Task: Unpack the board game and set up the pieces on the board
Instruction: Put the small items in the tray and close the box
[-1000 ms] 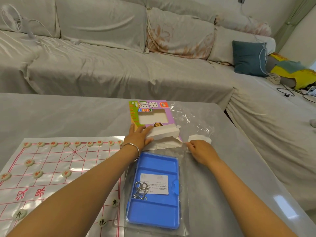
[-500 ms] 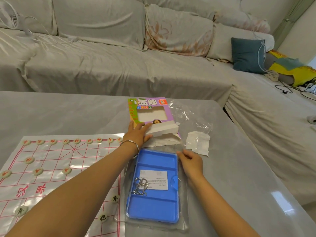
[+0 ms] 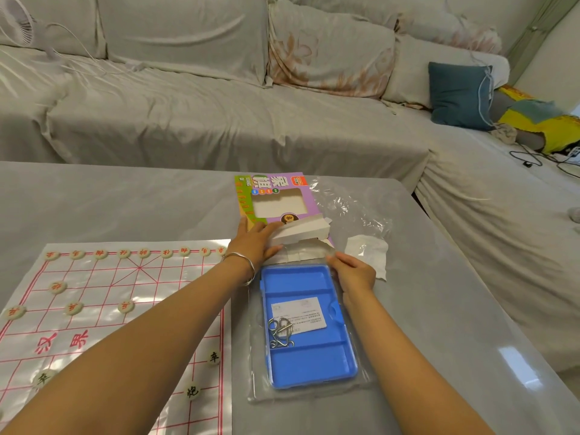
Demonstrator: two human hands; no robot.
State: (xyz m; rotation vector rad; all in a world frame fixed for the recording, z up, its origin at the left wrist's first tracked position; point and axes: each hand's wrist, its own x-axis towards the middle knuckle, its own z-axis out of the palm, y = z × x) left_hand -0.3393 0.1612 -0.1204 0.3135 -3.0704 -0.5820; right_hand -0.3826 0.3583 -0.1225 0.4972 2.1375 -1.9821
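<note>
Game box (image 3: 309,193) sits at frame centre on the surface (image 3: 125,199), my left grip (image 3: 255,243) flat on its white flap (image 3: 301,232), fingers (image 3: 262,229) straight, my right grip (image 3: 353,273) pinching the top edge of the clear bag (image 3: 309,394) around the blue tray (image 3: 310,362) below, the board (image 3: 125,284) with pieces (image 3: 72,308) lying at lower left.

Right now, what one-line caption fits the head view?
Left hand presses the game box flap; right hand pinches the clear bag holding the blue tray, beside the board.
</note>
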